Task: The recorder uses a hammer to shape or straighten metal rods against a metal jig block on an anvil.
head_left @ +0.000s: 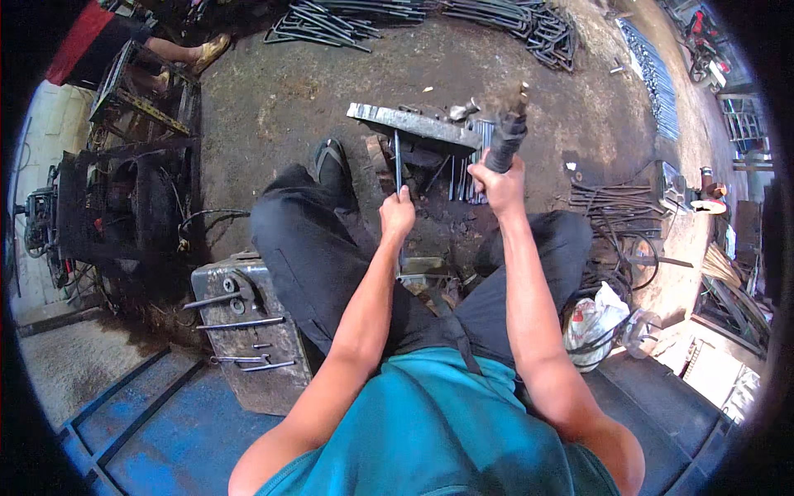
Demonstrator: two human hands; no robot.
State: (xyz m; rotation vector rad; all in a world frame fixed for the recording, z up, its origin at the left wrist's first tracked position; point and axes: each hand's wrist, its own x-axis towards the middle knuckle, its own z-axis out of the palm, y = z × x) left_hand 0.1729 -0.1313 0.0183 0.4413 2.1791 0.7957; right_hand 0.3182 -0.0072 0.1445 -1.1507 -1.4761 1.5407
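Observation:
My left hand [397,215] is closed round a thin steel rod [398,161], whose far end meets the near edge of a thick grey metal slab [422,128]. To the right, my right hand [502,183] grips a tool with a black-wrapped handle [508,139], raised beside the slab's right end. The tool's brownish top is smeared by motion, so its kind cannot be made out. Several straight rods [460,178] lie below and behind the slab, between my knees. Small metal pieces [466,109] rest by the slab's far right edge.
Bent rods lie in piles [322,25] at the far side and right [616,202]. A worn metal box [248,331] at my left carries rods and wrenches. A white plastic bag [597,325] sits by my right knee. At far left, another person's foot [211,54] shows near a metal frame.

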